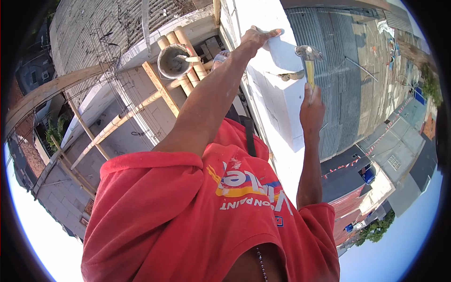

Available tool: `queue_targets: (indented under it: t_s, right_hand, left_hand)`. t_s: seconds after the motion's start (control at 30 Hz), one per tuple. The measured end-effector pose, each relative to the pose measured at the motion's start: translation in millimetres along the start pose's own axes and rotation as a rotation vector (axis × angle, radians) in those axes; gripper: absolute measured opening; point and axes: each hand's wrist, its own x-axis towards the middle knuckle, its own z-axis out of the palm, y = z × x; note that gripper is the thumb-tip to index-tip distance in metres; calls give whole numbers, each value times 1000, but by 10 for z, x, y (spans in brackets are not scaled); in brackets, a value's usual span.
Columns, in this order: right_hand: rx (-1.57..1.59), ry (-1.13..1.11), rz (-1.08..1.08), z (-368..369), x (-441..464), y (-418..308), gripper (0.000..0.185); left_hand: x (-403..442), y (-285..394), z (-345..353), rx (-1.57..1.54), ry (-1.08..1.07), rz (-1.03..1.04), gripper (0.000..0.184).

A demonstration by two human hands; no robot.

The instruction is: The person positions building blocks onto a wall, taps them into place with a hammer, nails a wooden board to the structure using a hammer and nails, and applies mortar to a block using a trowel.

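Note:
My left hand (256, 40) rests on the white block wall near the top of the view, with its thumb stretched out over the edge of a white block (281, 54). My right hand (312, 105) is wrapped round the yellow handle of a hammer (309, 70), just right of the wall. The metal hammer head points away from me. Between my hands, a mortar-stained trowel blade (292, 75) lies at the blocks; its handle cannot be made out. A lower white block face (289, 108) runs toward my body.
A bucket (174, 62) with grey mortar and a tool in it stands on bamboo poles (185, 40) at the left. Wooden bars, thin steel rods and a corrugated roof (94, 42) lie beyond. Right of the wall, metal roofing (331, 70) is lower down.

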Motion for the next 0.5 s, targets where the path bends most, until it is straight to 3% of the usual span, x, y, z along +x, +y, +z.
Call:
queue_targets:
  t_s: [0.1, 0.17, 0.2, 0.23, 0.37, 0.5]
  right_hand:
    - [45, 172, -66, 69, -74, -40, 35]
    - [-90, -35, 14, 273, -88, 55, 32]
    - [-156, -135, 53, 354, -77, 94, 31]
    - [-122, -108, 6, 371, -79, 151, 38]
    - [-46, -71, 38, 489, -138, 196, 37]
    - [-66, -157, 102, 425, -100, 139, 32]
  left_hand:
    - [-14, -33, 55, 17, 84, -15, 106]
    - [108, -79, 11, -25, 31, 79, 104]
    - [125, -98, 55, -50, 117, 100, 102]
    - [154, -64, 39, -50, 87, 70, 100]
    - [-14, 18, 24, -114, 50, 18, 93]
    - [27, -64, 18, -37, 64, 65, 107]
